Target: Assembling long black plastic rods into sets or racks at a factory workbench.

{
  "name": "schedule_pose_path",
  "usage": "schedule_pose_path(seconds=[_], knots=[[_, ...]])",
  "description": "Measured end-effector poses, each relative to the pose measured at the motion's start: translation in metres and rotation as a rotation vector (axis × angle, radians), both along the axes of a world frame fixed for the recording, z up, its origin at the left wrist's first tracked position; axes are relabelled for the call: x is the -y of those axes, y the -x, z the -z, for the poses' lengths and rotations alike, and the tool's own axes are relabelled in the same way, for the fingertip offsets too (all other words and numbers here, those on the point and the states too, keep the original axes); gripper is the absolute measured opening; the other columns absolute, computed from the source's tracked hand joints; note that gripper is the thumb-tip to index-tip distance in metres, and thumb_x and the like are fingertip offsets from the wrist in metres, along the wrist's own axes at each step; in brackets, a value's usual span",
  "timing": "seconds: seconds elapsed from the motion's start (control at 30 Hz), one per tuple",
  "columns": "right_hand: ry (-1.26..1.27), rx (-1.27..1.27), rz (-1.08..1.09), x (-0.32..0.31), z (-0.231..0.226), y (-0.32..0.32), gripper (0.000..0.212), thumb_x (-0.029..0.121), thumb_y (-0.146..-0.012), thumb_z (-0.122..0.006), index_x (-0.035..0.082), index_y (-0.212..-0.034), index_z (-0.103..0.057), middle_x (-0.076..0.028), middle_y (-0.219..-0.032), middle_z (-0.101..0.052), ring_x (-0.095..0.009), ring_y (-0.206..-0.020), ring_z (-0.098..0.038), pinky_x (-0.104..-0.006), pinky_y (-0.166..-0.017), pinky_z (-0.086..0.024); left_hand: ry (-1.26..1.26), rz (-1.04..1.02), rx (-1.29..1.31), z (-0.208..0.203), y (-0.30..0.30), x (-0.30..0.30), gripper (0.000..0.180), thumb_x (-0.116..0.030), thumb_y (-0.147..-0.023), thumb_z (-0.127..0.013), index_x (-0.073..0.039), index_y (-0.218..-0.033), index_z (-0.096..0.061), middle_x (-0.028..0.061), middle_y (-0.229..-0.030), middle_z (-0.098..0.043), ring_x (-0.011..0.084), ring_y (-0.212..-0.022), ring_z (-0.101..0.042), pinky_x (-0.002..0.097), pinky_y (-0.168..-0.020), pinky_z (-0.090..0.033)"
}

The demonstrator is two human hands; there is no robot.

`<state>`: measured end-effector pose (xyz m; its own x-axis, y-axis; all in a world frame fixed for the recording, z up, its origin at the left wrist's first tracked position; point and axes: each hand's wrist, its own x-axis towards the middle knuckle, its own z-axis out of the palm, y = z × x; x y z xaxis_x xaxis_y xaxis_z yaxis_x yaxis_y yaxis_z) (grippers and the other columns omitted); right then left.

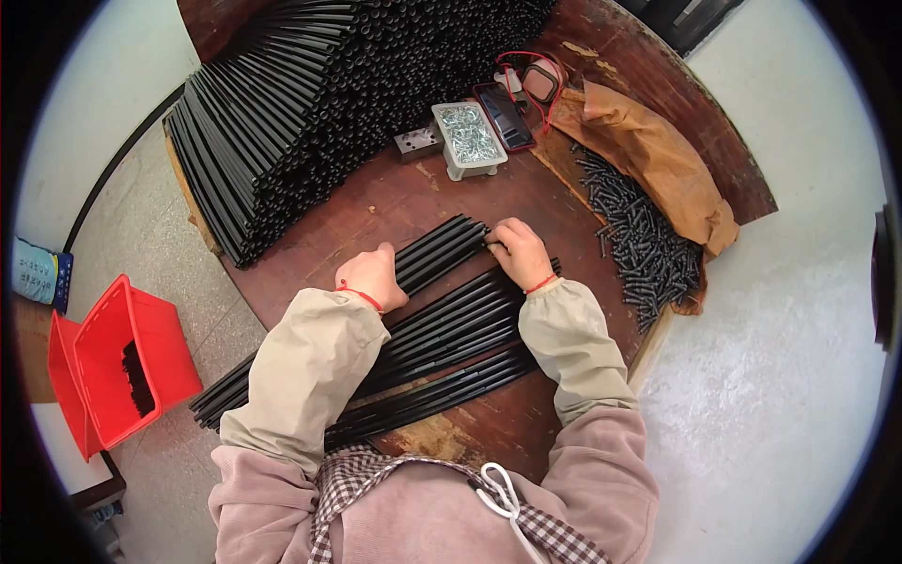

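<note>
My left hand (369,277) is closed round a bundle of slim black tubes (442,252), which slants up to the right above the table. At the bundle's upper right end, the fingers of my right hand (521,252) are pinched together against the tube tips; whatever sits between them is hidden. More black tubes (451,324) lie side by side under my wrists, some of them covered by my left sleeve. To the right, a heap of small dark ribbed plugs (644,235) rests on brown paper (648,150).
A tall stack of black tubes (310,113) fills the table's far left. Near it stand a drilled metal block (418,144), a grey bin (472,169) of small shiny metal parts, a phone (505,117) and a tape-measure-like case (542,83). A red bin (169,348) is left on the floor.
</note>
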<state>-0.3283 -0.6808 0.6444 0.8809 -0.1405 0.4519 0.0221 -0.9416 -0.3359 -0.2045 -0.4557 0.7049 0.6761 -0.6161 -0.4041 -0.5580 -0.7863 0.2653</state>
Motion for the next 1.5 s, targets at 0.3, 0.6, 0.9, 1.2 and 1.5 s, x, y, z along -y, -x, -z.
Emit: schedule_pose_path(seconds=[0.3,0.6,0.9,1.2,1.5], knots=[[-0.672,0.076,0.256,0.017,-0.008,0.024,0.018,-0.006,-0.07,-0.046,0.003,-0.083,-0.054,-0.008,-0.09,-0.062,-0.023,-0.072,-0.057,-0.0286,-0.068,-0.046,0.066,0.019,0.07,0.007,0.004,0.0,0.027,-0.01,-0.061,-0.061,-0.005,-0.086,-0.051,0.0125,-0.072,-0.064,0.0319,-0.07,-0.064,0.0377,-0.061,-0.05],[0.113,-0.234,0.803,0.109,0.009,0.097,0.013,0.008,-0.071,-0.056,0.009,-0.084,-0.059,-0.011,-0.083,-0.059,-0.031,-0.076,-0.057,-0.0353,-0.067,-0.047,0.105,-0.028,0.141,0.019,0.014,-0.001,0.037,-0.015,-0.059,-0.065,-0.002,-0.09,-0.05,0.016,-0.078,-0.063,0.0353,-0.074,-0.061,0.0392,-0.065,-0.049],[-0.033,-0.191,0.334,0.077,-0.008,0.057,0.02,-0.004,-0.068,-0.052,0.009,-0.083,-0.058,-0.005,-0.084,-0.056,-0.026,-0.076,-0.055,-0.0305,-0.068,-0.045,0.134,0.046,0.146,0.023,0.018,0.022,0.037,-0.016,-0.058,-0.064,-0.002,-0.09,-0.051,0.0169,-0.077,-0.062,0.0354,-0.073,-0.06,0.039,-0.064,-0.049],[-0.193,-0.204,0.131,0.073,-0.014,0.06,0.024,-0.004,-0.068,-0.055,0.009,-0.087,-0.06,-0.004,-0.086,-0.056,-0.023,-0.079,-0.055,-0.0285,-0.072,-0.045,0.144,0.11,0.11,0.02,0.031,0.051,0.035,-0.013,-0.06,-0.062,-0.004,-0.092,-0.051,0.0158,-0.078,-0.062,0.0344,-0.074,-0.061,0.0381,-0.064,-0.049],[-0.274,-0.181,0.061,0.059,-0.011,0.053,0.023,-0.003,-0.068,-0.056,0.009,-0.087,-0.059,-0.005,-0.085,-0.056,-0.023,-0.08,-0.056,-0.0294,-0.073,-0.045,0.214,0.144,0.095,0.016,0.032,0.049,0.05,-0.019,-0.059,-0.067,-0.005,-0.104,-0.05,0.0154,-0.081,-0.061,0.0339,-0.074,-0.06,0.0377,-0.065,-0.048]])
